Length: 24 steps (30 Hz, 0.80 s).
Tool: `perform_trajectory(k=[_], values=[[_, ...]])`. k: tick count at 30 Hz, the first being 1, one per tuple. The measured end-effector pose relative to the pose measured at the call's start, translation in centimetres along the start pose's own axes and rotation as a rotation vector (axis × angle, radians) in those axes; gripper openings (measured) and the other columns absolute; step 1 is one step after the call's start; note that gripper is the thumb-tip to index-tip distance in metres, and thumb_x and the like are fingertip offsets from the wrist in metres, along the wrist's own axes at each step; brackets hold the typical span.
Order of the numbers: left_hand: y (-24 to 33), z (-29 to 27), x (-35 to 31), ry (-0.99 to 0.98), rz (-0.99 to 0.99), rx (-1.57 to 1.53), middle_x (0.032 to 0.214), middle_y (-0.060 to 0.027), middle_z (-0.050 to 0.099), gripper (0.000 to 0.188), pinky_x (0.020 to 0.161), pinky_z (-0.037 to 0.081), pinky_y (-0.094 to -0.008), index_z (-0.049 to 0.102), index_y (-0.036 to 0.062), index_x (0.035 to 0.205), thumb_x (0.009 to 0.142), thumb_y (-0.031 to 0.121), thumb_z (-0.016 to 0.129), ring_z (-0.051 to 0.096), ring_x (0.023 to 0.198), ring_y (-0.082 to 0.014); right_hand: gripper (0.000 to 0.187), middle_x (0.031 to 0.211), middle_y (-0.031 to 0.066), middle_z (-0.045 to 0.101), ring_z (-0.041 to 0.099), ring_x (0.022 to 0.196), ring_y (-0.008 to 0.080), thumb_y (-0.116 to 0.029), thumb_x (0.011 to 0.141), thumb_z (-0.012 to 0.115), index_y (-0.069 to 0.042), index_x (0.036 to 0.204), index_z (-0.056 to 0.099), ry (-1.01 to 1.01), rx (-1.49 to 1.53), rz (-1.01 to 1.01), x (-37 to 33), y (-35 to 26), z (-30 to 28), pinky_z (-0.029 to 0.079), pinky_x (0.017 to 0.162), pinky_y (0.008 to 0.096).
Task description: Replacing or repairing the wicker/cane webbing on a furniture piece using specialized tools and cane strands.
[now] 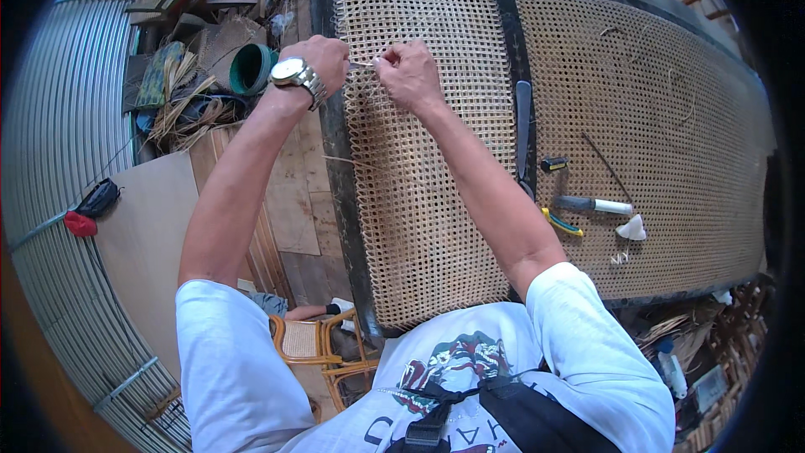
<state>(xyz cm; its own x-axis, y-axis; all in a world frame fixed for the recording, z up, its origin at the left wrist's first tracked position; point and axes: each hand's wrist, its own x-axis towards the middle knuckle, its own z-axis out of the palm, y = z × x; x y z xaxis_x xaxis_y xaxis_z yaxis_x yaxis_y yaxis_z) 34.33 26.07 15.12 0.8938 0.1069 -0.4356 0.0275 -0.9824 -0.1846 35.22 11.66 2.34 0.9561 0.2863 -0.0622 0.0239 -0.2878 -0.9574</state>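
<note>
Head view: left hand (325,59), watch (289,72) at the wrist, is curling its fingers together over the black frame's (341,210) left rail, fingertips hidden, so cannot tell what they grip. Right hand (411,75) is pinching thumb and forefinger on a thin piece (361,65), which is showing between both hands at the cane panel's (419,201) upper left. White-ended tool (610,206) is lying on the neighbouring panel (654,117).
</note>
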Motion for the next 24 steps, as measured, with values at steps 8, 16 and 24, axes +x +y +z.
perform_trajectory(k=[8,16,24], values=[[2.5,-2.0,1.0,-0.006,0.083,0.278,0.096,-0.0184,0.074,0.022,0.077,0.059,-0.0455,0.076,0.0061,0.097,0.090,0.020,0.061,0.073,0.091,-0.0343,0.016,0.092,0.0187,0.058,0.064,0.082,0.0312,-0.013,0.085,0.063,0.001,0.077,0.064,0.133,-0.202,-0.224,-0.9,0.0,-0.9,0.055,0.076,0.0422],[3.3,-2.0,0.9,0.028,0.073,0.207,0.100,-0.0193,0.074,0.021,0.080,0.059,-0.0444,0.076,0.0051,0.100,0.088,0.017,0.063,0.073,0.095,-0.0358,0.017,0.095,0.0168,0.058,0.065,0.077,0.0354,-0.017,0.087,0.061,-0.001,0.081,0.062,0.114,-0.344,-0.323,-1.2,-1.3,-1.3,0.056,0.071,0.0452],[5.4,-0.4,0.2,0.093,0.118,0.226,0.094,-0.0180,0.075,0.022,0.078,0.060,-0.0426,0.077,0.0038,0.092,0.091,0.013,0.057,0.075,0.090,-0.0324,0.017,0.101,0.0172,0.059,0.067,0.089,0.0336,-0.017,0.089,0.060,-0.002,0.089,0.067,-0.031,-0.288,-0.137,-0.4,-0.1,-1.9,0.056,0.080,0.0460]])
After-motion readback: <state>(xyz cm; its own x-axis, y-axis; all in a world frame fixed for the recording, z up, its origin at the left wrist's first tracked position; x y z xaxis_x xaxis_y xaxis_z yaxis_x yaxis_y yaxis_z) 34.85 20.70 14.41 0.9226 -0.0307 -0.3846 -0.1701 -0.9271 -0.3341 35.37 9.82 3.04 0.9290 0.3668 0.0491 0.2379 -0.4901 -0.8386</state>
